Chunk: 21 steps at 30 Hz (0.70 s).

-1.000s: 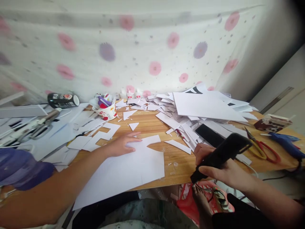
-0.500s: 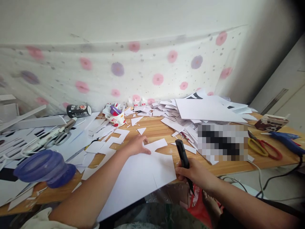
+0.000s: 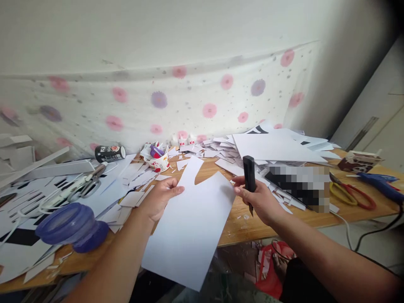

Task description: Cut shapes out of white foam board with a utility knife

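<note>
My left hand (image 3: 162, 195) is closed on the left edge of a white board sheet (image 3: 192, 227), thumb on top. The sheet is raised and tilted over the table's front edge, with a curved notch cut into its far end. My right hand (image 3: 257, 195) grips a black utility knife (image 3: 249, 172), held upright with its pointed end down. Its thumb and fingertips are at the sheet's right corner; whether they pinch it I cannot tell. Behind the sheet, white offcuts (image 3: 132, 198) lie on the wooden table (image 3: 233, 233).
A paper cup (image 3: 159, 163) with purple items, a black can (image 3: 110, 153) and a blue-purple plastic container (image 3: 72, 227) stand left. Right are stacked boards (image 3: 268, 147), a partly blurred black phone-like object (image 3: 288, 187), scissors (image 3: 353, 195) and a blue glue gun (image 3: 383, 185). A red bag (image 3: 268, 284) lies below.
The sheet has been lifted off the table and turned, its notched end now pointing away. My left hand moved left and nearer; my right hand rose to the sheet's corner with the knife.
</note>
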Each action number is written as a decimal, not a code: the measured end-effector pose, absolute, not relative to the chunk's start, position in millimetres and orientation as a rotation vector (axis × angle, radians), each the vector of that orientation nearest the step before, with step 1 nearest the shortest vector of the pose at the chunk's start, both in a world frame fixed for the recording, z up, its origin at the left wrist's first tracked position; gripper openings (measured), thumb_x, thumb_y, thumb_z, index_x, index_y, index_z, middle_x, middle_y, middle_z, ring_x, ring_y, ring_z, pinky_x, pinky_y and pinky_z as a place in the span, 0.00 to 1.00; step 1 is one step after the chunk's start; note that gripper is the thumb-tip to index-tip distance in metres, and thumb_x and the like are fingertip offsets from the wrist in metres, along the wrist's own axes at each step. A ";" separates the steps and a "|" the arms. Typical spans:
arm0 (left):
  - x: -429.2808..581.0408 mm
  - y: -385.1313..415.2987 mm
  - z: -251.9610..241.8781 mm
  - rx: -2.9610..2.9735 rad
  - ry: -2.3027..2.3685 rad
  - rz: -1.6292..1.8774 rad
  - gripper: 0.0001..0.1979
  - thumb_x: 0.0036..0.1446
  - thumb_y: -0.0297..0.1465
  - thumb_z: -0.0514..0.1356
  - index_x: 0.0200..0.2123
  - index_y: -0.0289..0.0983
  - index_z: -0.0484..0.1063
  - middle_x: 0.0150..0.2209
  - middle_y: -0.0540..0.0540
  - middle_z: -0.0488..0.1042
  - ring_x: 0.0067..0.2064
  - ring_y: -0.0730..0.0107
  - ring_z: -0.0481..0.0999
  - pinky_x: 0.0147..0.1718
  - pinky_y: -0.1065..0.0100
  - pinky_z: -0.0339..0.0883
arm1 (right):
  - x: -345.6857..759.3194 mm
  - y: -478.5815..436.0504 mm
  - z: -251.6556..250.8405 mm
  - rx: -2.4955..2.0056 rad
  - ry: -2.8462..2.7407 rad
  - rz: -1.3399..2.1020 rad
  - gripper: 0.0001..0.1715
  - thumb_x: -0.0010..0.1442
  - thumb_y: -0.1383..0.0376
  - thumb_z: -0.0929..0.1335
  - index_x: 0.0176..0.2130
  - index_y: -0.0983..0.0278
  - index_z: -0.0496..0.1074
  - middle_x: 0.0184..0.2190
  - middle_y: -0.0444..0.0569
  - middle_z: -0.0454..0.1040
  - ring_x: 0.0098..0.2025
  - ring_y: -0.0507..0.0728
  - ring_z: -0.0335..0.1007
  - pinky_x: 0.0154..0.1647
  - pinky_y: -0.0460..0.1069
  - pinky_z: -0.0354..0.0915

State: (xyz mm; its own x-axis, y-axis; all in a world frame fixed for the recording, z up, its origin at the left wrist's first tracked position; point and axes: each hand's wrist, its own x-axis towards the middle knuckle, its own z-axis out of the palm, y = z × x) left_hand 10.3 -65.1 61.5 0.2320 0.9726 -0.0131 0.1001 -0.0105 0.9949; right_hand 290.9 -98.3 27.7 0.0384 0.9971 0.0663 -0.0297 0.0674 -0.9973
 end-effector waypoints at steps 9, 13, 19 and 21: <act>18.2 -91.2 32.7 1.081 0.833 0.964 0.19 0.45 0.34 0.71 0.41 0.39 0.74 0.36 0.45 0.80 0.37 0.61 0.78 0.37 0.64 0.70 | 293.6 -75.3 29.8 -1.056 -1.103 1.372 0.17 0.39 0.61 0.78 0.29 0.63 0.72 0.17 0.37 0.62 0.20 0.49 0.55 0.23 0.47 0.48; 11.6 -88.1 23.5 1.054 0.695 0.789 0.17 0.44 0.32 0.72 0.40 0.36 0.79 0.35 0.41 0.81 0.35 0.58 0.79 0.33 0.66 0.71 | 294.3 -74.5 29.9 -0.983 -1.008 1.495 0.22 0.36 0.66 0.79 0.34 0.63 0.75 0.22 0.40 0.72 0.24 0.51 0.65 0.26 0.47 0.56; 18.8 -83.9 14.3 1.026 0.659 0.771 0.15 0.42 0.31 0.73 0.37 0.36 0.81 0.33 0.43 0.82 0.32 0.63 0.79 0.31 0.68 0.71 | 298.1 -72.8 28.5 -0.883 -0.933 1.573 0.22 0.34 0.68 0.79 0.33 0.64 0.76 0.26 0.43 0.76 0.28 0.53 0.70 0.30 0.48 0.63; 21.6 -83.3 11.6 1.008 0.645 0.777 0.14 0.42 0.31 0.73 0.36 0.36 0.81 0.30 0.44 0.81 0.30 0.65 0.78 0.30 0.69 0.70 | 299.6 -73.5 29.8 -0.841 -0.955 1.636 0.23 0.34 0.68 0.79 0.35 0.65 0.77 0.27 0.44 0.77 0.29 0.54 0.71 0.31 0.48 0.64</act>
State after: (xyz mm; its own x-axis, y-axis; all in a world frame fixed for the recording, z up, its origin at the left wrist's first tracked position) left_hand 21.6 -83.3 11.6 0.5713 0.8123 -0.1177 -0.2653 0.3184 0.9101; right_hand 299.6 -73.5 29.8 -0.2371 0.9689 -0.0702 -0.4153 -0.1664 -0.8943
